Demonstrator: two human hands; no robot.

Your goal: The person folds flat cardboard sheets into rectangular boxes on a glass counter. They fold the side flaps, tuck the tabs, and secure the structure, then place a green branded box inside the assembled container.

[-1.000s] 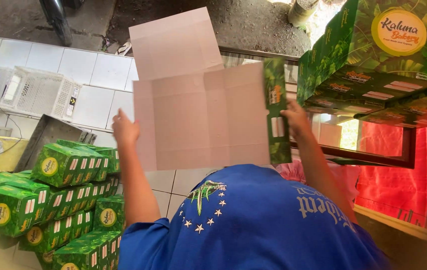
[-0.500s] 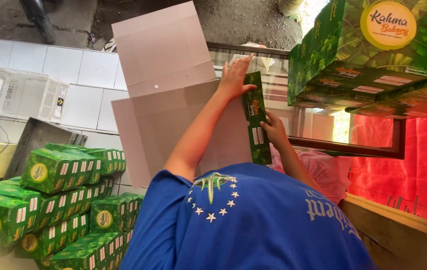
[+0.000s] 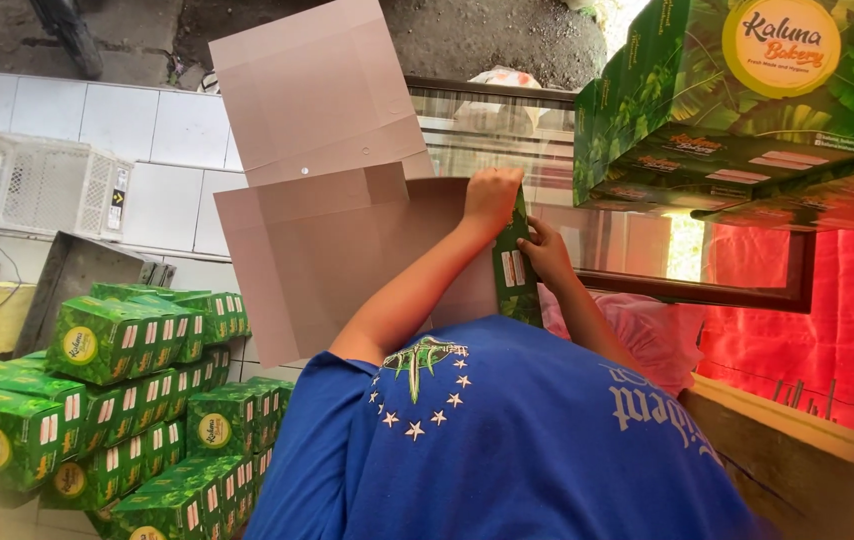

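Cardboard carton blank point(image 3: 327, 250), flat, creased and plain brown inside, held upright: left hand point(image 3: 492, 198) clamped on its green printed side flap point(image 3: 512, 265), right hand point(image 3: 545, 250) pinching the same flap. Glossy green folded boxes point(image 3: 107, 400) stacked lower left.

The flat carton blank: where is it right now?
In the head view it is held up at centre, the carton blank, both hands at its green right flap, above the stacked green boxes at lower left.

I see the left hand point(image 3: 492, 197) now across at the right edge of the flat carton blank point(image 3: 327, 250), beside the right hand point(image 3: 547, 252), folding its green side panel point(image 3: 513, 262) inward.
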